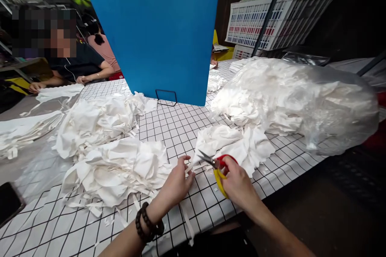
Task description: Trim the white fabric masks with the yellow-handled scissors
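Note:
Red and yellow scissors (pixel 221 172) are in my right hand (pixel 239 184), their blades parted and pointing left. My left hand (pixel 177 180) pinches a narrow white strip (pixel 190 166) just left of the blade tips. The strip runs toward a white cloth piece (pixel 235 144) lying behind the scissors. Beside my left forearm lies a crumpled heap of white cloth (pixel 117 168), with a second heap (pixel 99 120) behind it. Another thin strip (pixel 187 225) hangs near the table's front edge, below my left hand.
A blue panel (pixel 163 28) stands on the grid-patterned table (pixel 159 124). A large plastic bag of white cloth (pixel 301 96) fills the right side. A phone (pixel 10 202) lies far left. Another person (pixel 78 60) sits across at left. White crates (pixel 271 20) are behind.

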A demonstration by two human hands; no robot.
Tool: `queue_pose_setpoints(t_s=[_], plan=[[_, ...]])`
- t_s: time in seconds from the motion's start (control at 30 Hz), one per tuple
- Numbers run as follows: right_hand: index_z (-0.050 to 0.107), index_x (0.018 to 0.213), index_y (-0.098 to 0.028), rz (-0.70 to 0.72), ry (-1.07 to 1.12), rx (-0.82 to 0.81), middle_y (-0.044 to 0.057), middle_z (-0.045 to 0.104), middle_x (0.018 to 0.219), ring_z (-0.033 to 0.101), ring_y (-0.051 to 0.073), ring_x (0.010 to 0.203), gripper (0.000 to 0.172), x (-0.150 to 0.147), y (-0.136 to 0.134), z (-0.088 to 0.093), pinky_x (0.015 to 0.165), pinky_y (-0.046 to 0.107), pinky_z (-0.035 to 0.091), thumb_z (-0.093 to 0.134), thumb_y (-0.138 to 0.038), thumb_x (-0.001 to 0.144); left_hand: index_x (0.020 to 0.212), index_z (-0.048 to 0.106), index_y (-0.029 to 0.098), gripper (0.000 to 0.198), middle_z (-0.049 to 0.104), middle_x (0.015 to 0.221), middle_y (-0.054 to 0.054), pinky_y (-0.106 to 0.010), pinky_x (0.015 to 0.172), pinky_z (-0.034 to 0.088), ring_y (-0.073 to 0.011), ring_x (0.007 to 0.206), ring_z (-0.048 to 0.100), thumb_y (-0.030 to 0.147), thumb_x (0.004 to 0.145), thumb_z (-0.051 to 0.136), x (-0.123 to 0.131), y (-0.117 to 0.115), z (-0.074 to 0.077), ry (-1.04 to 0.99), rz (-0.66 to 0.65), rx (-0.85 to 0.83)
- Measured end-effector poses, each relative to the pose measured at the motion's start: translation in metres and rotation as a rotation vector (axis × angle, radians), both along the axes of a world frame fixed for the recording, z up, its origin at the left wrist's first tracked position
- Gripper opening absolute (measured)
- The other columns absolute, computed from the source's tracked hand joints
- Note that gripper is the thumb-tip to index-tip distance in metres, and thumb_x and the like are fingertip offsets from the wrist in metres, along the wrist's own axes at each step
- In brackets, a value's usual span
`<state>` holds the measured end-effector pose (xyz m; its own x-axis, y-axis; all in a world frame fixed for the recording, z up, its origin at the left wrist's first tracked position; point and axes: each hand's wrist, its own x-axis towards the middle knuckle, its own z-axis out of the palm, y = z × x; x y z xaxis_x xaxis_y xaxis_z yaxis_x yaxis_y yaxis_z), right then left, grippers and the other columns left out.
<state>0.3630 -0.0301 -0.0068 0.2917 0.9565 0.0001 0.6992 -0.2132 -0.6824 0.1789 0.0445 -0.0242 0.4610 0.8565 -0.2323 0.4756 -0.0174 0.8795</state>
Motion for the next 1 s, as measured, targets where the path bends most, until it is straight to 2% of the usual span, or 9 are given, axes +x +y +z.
queue_pose_setpoints(t_s=[0.07, 0.13, 0.23, 0.37, 0.5, 0.63, 0.7, 0.87, 1.0], plan=[[0.052, 0.088, -0.019, -0.04, -0.198, 0.062, 0.003, 0.064, 0.083, 0.059, 0.02, 0.074, 0.014, 0.004, 0.019, -0.02, 0.066, 0.03, 0.042, 0.057, -0.013, 0.077, 0.126, 0.044, 0.022, 0.04, 0.063, 0.098, -0.005, -0.029, 0.07, 0.045, -0.0196, 0.084, 0.062, 0.014, 0.087, 0.049, -0.002, -0.005, 0.001, 0.276, -0.068, 0.326], [0.051, 0.09, -0.018, -0.041, -0.274, 0.096, 0.006, 0.065, 0.088, 0.06, 0.023, 0.079, 0.015, -0.001, 0.033, -0.037, 0.07, 0.032, 0.042, 0.059, -0.016, 0.078, 0.12, 0.05, 0.024, 0.036, 0.062, 0.104, -0.006, -0.028, 0.065, 0.044, -0.0203, 0.085, 0.063, 0.009, 0.089, 0.042, -0.003, -0.008, 0.004, 0.515, -0.118, 0.509], [0.052, 0.093, -0.017, -0.064, -0.301, 0.125, 0.009, 0.067, 0.09, 0.061, 0.026, 0.086, 0.012, -0.011, 0.048, -0.049, 0.076, 0.035, 0.041, 0.057, -0.017, 0.082, 0.117, 0.055, 0.024, 0.039, 0.061, 0.103, -0.006, -0.026, 0.058, 0.043, -0.0193, 0.08, 0.063, 0.002, 0.088, 0.04, -0.005, -0.007, 0.012, 0.753, -0.183, 0.693], [0.053, 0.093, -0.016, -0.126, -0.313, 0.169, 0.011, 0.067, 0.091, 0.062, 0.026, 0.088, 0.01, -0.011, 0.062, -0.048, 0.08, 0.037, 0.04, 0.048, -0.012, 0.086, 0.123, 0.054, 0.021, 0.04, 0.064, 0.1, -0.008, -0.028, 0.058, 0.045, -0.0216, 0.08, 0.062, 0.003, 0.089, 0.042, -0.011, 0.001, 0.028, 0.857, -0.245, 0.841], [0.051, 0.096, -0.016, -0.158, -0.274, 0.215, 0.011, 0.067, 0.093, 0.063, 0.027, 0.088, 0.014, -0.007, 0.07, -0.042, 0.078, 0.037, 0.044, 0.055, -0.018, 0.084, 0.11, 0.061, 0.02, 0.027, 0.065, 0.091, -0.008, -0.028, 0.056, 0.041, -0.0229, 0.077, 0.061, 0.011, 0.093, 0.042, -0.012, 0.012, 0.051, 0.859, -0.253, 0.929], [0.045, 0.11, -0.017, -0.155, 0.007, 0.385, 0.012, 0.065, 0.101, 0.063, 0.026, 0.089, 0.044, -0.024, 0.069, -0.037, 0.073, 0.036, 0.05, 0.068, -0.038, 0.077, 0.09, 0.062, 0.017, 0.028, 0.064, 0.083, -0.009, -0.028, 0.053, 0.03, -0.022, 0.072, 0.058, 0.024, 0.099, 0.037, 0.006, 0.021, 0.082, 0.771, -0.216, 1.006], [0.043, 0.112, -0.017, -0.216, 0.168, 0.469, 0.013, 0.064, 0.103, 0.063, 0.026, 0.087, 0.051, -0.032, 0.069, -0.033, 0.07, 0.035, 0.051, 0.07, -0.041, 0.075, 0.087, 0.062, 0.016, 0.033, 0.063, 0.081, -0.009, -0.028, 0.052, 0.026, -0.0208, 0.069, 0.056, 0.03, 0.1, 0.034, 0.02, 0.022, 0.1, 0.704, -0.203, 1.037], [0.051, 0.1, -0.019, -0.481, 0.196, 0.493, 0.011, 0.066, 0.092, 0.061, 0.024, 0.077, 0.03, -0.007, 0.075, -0.019, 0.066, 0.035, 0.049, 0.063, -0.034, 0.076, 0.081, 0.064, 0.016, 0.038, 0.062, 0.076, -0.007, -0.027, 0.052, 0.022, -0.0165, 0.059, 0.051, 0.038, 0.098, 0.037, 0.036, 0.03, 0.145, 0.525, -0.101, 1.093], [0.057, 0.088, -0.018, -0.472, 0.207, 0.496, 0.008, 0.066, 0.083, 0.06, 0.021, 0.068, 0.023, 0.047, 0.084, 0.006, 0.063, 0.033, 0.048, 0.065, -0.03, 0.07, 0.076, 0.069, 0.017, 0.034, 0.065, 0.07, -0.004, -0.026, 0.055, 0.028, -0.0161, 0.059, 0.052, 0.041, 0.091, 0.05, 0.021, 0.04, 0.166, 0.366, -0.021, 0.906]])
